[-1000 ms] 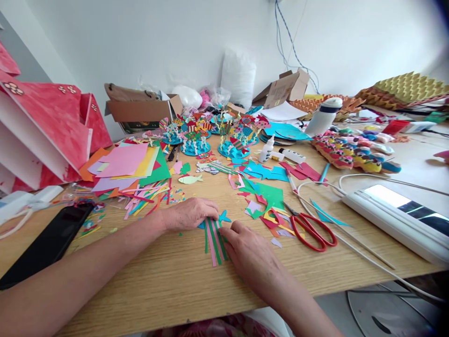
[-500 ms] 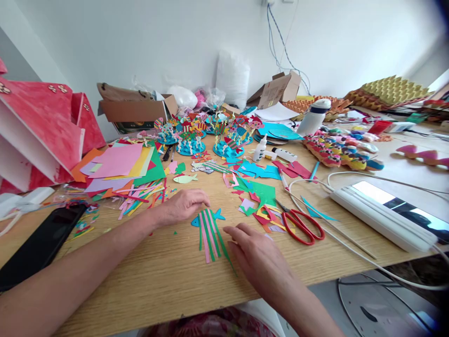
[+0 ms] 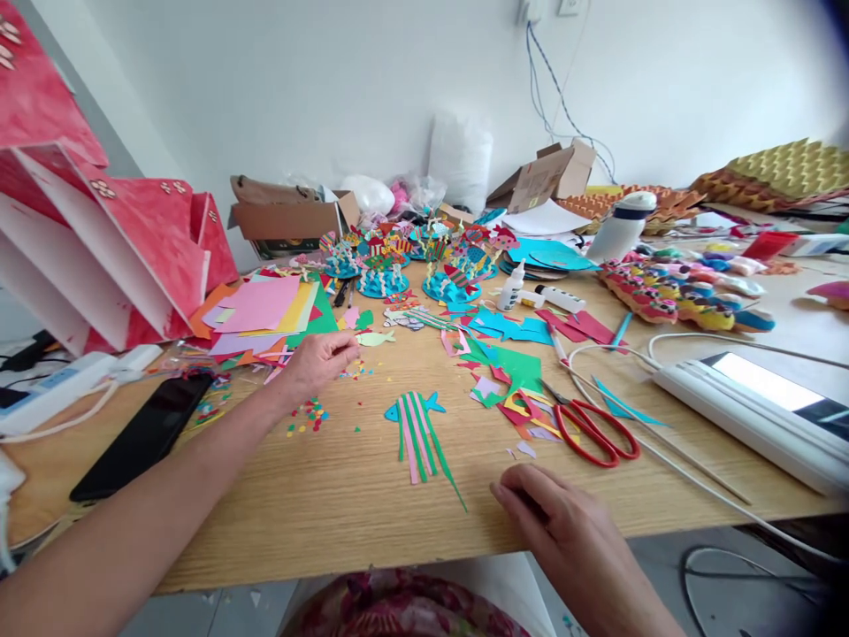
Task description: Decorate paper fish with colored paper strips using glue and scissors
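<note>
On the light wooden tabletop (image 3: 345, 522) lies a blue paper fish (image 3: 415, 409) with pink and green paper strips (image 3: 417, 438) laid across its body, the strips trailing toward the near edge; 1 thin green strip runs off at a slant to the right. Neither hand touches it. The left hand (image 3: 322, 358) is stretched out to the far left of the fish, fingers curled loosely over the loose pile of mixed coloured paper strips (image 3: 275, 358) at the foot of a stack of pink, yellow and green paper sheets (image 3: 265, 305); whether it pinches a strip cannot be told. The right hand (image 3: 563, 531) rests palm down near the table's front edge, to the right of and nearer than the fish, fingers relaxed and holding nothing. Red-handled scissors (image 3: 593, 429) lie to the right of the fish, beside a heap of coloured paper offcuts (image 3: 510, 389). A black phone (image 3: 142, 433) lies flat at the left. Small paper confetti bits (image 3: 306, 418) are scattered between the left hand and the fish. A small white glue bottle (image 3: 510, 287) stands further back, near blue paper fish-stand models (image 3: 385, 257)
</note>
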### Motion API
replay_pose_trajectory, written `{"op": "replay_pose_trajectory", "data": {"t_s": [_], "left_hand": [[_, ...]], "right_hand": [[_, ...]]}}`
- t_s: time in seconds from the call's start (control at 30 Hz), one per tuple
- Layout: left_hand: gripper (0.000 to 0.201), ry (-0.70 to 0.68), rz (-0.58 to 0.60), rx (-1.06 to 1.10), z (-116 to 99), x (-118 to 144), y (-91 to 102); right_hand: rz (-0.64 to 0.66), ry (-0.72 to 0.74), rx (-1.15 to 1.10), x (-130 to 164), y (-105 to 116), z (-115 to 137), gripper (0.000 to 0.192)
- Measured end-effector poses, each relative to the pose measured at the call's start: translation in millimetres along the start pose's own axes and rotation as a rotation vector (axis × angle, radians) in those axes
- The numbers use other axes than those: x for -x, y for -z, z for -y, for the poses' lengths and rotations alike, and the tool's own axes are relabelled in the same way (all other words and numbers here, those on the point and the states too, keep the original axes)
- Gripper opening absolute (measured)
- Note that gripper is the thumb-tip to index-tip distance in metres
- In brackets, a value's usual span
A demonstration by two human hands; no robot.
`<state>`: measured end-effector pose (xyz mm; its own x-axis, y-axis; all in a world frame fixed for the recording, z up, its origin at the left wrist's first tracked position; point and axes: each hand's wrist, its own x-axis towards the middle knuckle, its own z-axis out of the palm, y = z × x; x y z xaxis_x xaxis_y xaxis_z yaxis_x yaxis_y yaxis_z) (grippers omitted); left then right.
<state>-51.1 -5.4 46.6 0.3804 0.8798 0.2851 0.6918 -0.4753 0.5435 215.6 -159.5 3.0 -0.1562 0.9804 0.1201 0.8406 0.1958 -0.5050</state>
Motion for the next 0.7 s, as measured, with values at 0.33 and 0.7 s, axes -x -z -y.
{"op": "replay_pose_trajectory", "data": {"t_s": [0.33,0.7], "left_hand": [[0.027,0.222,-0.241,-0.012,69.6,-10.1,17.8],[0.018,0.132,-0.095,-0.521,100.2,5.7,37.1]], "right_hand": [[-0.104,0.11,-0.075,-1.2,-13.3,-11.5,0.012],[-0.198,0.134,-0.114,-16.2,-19.1,-15.3,0.017]]}}
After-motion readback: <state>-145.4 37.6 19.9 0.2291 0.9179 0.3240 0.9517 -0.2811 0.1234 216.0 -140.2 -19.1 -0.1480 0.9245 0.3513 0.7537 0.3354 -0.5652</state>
